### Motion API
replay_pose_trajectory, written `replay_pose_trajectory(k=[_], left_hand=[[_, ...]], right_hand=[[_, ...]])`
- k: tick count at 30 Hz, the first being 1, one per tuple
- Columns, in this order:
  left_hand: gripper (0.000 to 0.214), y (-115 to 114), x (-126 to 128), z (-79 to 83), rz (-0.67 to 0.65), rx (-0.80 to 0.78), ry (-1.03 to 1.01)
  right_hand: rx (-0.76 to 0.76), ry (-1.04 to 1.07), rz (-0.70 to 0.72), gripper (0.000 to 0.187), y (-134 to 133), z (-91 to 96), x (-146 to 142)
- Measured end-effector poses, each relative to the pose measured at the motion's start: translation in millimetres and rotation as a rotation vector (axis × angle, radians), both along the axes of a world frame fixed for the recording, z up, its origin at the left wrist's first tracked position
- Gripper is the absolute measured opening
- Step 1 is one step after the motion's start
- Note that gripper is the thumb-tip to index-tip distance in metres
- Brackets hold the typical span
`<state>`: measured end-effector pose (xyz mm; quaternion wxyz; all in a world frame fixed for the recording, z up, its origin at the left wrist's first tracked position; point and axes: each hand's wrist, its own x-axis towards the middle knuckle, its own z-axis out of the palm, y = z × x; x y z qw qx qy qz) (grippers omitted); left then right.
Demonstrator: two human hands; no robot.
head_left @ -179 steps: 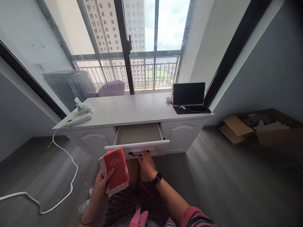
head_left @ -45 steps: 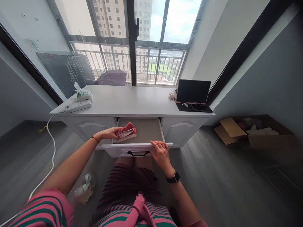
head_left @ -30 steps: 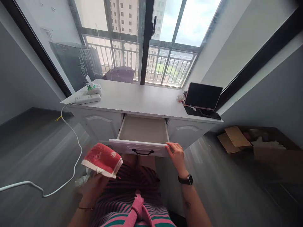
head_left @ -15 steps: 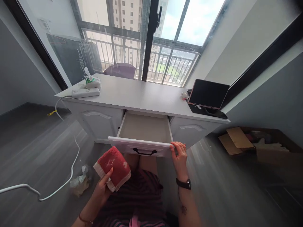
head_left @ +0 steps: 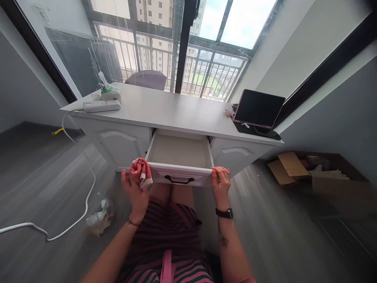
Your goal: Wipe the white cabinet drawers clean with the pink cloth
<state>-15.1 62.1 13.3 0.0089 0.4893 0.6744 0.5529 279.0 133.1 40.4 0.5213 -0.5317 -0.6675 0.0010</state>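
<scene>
A white drawer (head_left: pixel 179 153) stands pulled out of the desk, its inside bare and a black handle (head_left: pixel 179 180) on its front. My left hand (head_left: pixel 137 196) holds a red cloth (head_left: pixel 140 169) with pale edges, bunched against the left end of the drawer front. My right hand (head_left: pixel 221 182) grips the right end of that front, fingers curled over its top edge.
On the white desk (head_left: pixel 176 112) are a power strip (head_left: pixel 101 105) and tissue pack (head_left: pixel 111 93) at left, and a monitor (head_left: pixel 260 109) at right. An open cardboard box (head_left: pixel 338 181) stands on the right floor. A white cable (head_left: pixel 86 200) and a plastic bag (head_left: pixel 100 216) lie at left.
My left hand has raised the red cloth from below the drawer to its front's left end, and the cloth went from flat-folded to bunched. My right hand keeps its hold.
</scene>
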Motion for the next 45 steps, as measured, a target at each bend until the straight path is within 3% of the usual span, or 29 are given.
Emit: replay_pose_trajectory(k=[3, 6, 12, 19, 23, 30, 36, 40, 45], left_hand=[[0.082, 29, 33, -10.6, 0.107, 0.009, 0.098], [0.081, 42, 76, -26.3, 0.068, 0.019, 0.172], [0.070, 46, 136, -50.4, -0.276, 0.012, 0.523], [0.057, 55, 163, -33.3, -0.829, -0.038, 0.905], [0.054, 59, 167, -39.5, -0.977, -0.008, 0.977], [0.048, 52, 140, -82.3, -0.926, -0.135, 0.980], [0.054, 45, 97, -88.3, -0.859, -0.252, 0.977], [0.054, 35, 49, -85.7, -0.751, -0.313, 0.940], [0.045, 15, -33, -87.4, -0.446, -0.249, 0.763]], right_hand=[[-0.060, 0.038, 0.041, 0.036, -2, 7.5, 3], [-0.147, 0.110, 0.095, 0.045, -5, 17.6, 8], [-0.354, 0.195, 0.141, 0.061, -7, 34.4, 20], [-0.469, 0.227, 0.201, 0.064, 0, 40.5, 28], [-0.457, 0.268, 0.222, 0.058, -1, 41.3, 26], [-0.420, 0.269, 0.213, 0.052, -1, 39.6, 23], [-0.417, 0.264, 0.203, 0.049, -2, 38.2, 23], [-0.407, 0.264, 0.197, 0.048, -3, 39.0, 22], [-0.386, 0.280, 0.190, 0.046, -3, 35.3, 21]])
